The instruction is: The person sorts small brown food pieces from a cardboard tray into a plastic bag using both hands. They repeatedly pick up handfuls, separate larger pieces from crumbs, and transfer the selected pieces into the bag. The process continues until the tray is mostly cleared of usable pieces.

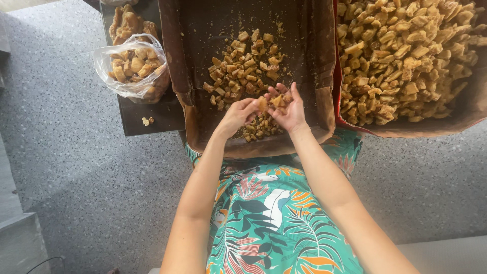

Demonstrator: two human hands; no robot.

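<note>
Soft, even daylight, faint shadows, sharp focus, slight wide-angle stretch at edges.

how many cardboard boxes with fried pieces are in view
2: a nearly empty box under both hands, and a full box to its right, cut off by the frame edge. Others may lie out of view.

Grey speckled terrazzo floor (71, 116) in daylight
</note>
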